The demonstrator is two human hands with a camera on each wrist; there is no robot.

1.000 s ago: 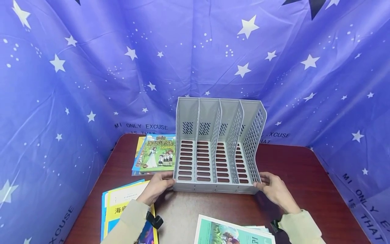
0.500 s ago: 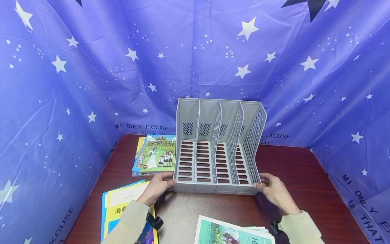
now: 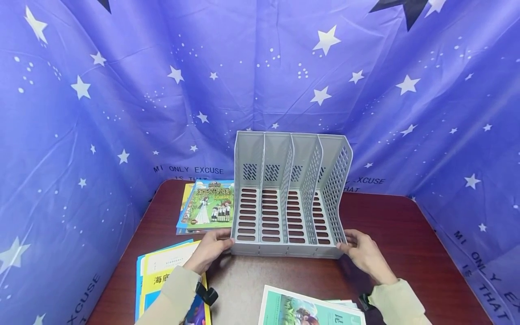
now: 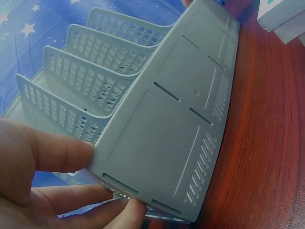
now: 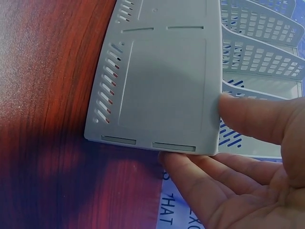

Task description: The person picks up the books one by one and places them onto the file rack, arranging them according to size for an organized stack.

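A grey plastic file rack [image 3: 284, 250] with several upright compartments and perforated dividers stands on the table. My left hand [image 3: 208, 250] grips its front left corner. In the left wrist view the thumb lies on the front panel's top edge, with the other fingers against the rack's side. At the opposite front corner, my right hand [image 3: 363, 255] holds the rack [image 5: 164, 90] the same way, thumb at the upper edge and fingers along the side. Only slotted floor and back panel show inside the compartments.
Left of the rack lies a stack of picture-covered books [image 3: 209, 210]. A yellow-and-blue book [image 3: 174, 262] on others lies partly under the left forearm. Green-covered books [image 3: 317, 311] are at the front edge of view. A blue star-patterned curtain [image 3: 260, 67] surrounds the dark red table [image 3: 386, 221].
The head view has shifted slightly. Both hands keep their grip on the file rack, which has not visibly moved on the table.
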